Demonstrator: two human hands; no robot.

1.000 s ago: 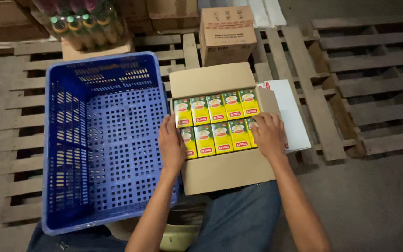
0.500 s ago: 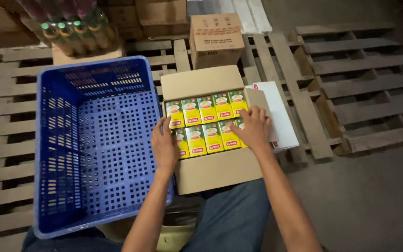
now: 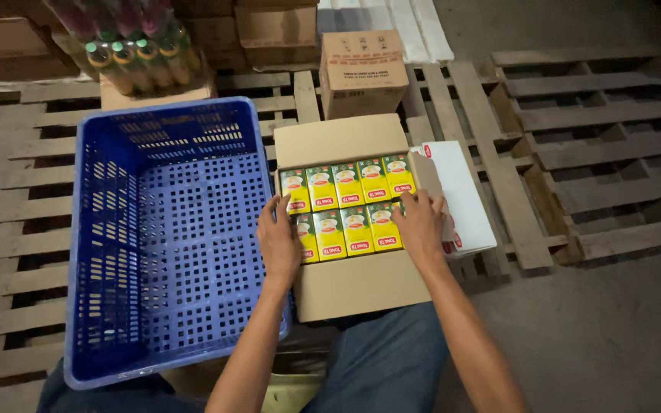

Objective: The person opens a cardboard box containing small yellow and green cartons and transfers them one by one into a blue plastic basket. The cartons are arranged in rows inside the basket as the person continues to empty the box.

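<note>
In the head view, an open cardboard carton (image 3: 346,287) sits at the centre of the frame, packed with two rows of yellow-and-green boxes (image 3: 348,206) bearing red labels at their lower edges. The left hand (image 3: 279,239) lies flat on the near row's left end, fingers loose, clasping nothing. The right hand (image 3: 419,226) curls over the right end; whether it grips a box cannot be told. A blue perforated crate (image 3: 116,229) stands left of the carton. Green-capped bottles (image 3: 135,57) occupy the upper left, and a closed brown carton (image 3: 361,73) sits at top centre.
</note>
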